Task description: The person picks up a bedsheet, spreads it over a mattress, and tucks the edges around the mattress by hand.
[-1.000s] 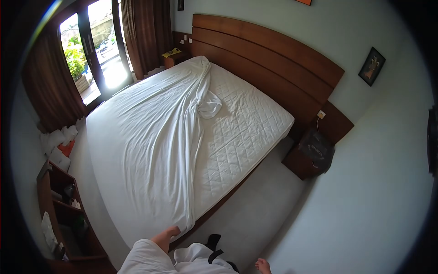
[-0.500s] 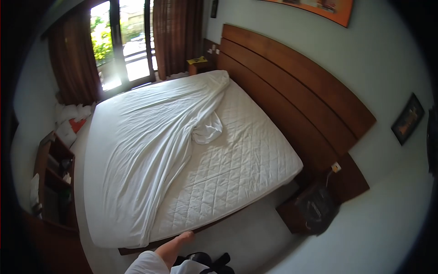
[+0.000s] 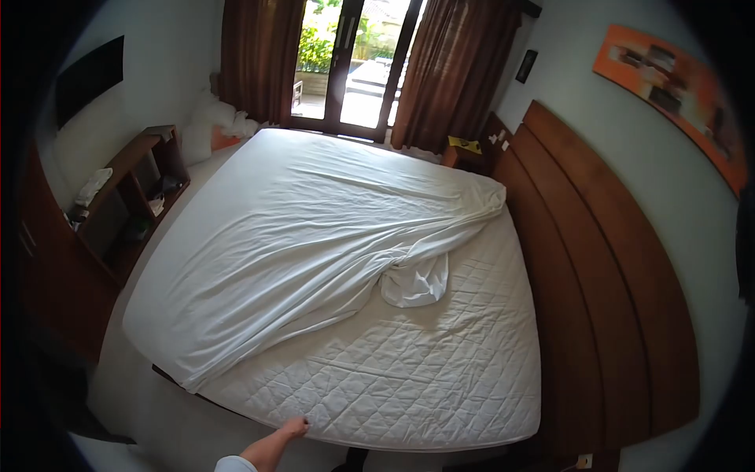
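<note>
My left hand (image 3: 296, 425) is at the near edge of the bed, its fingers curled closed. It lies against the side of the white quilted mattress (image 3: 425, 370); whether anything is inside the fingers is hidden. Across the far and left parts of the mattress spreads a white fitted sheet (image 3: 259, 228). Its loose edge is gathered in diagonal folds, with a bunched flap (image 3: 417, 283) near the middle. The quilted surface on the near right side lies uncovered. My right hand is out of view.
A curved wooden headboard (image 3: 590, 275) stands along the right. On the left are an open wooden shelf unit (image 3: 130, 185) and white bundled bedding (image 3: 212, 126). A small bedside table (image 3: 464, 157) stands at the far corner, beside brown curtains (image 3: 452, 71) and a glass door (image 3: 354, 71).
My view has turned, so the bed appears shifted and rotated. My left hand remains near the mattress's near edge. The sheet keeps much the same folds.
</note>
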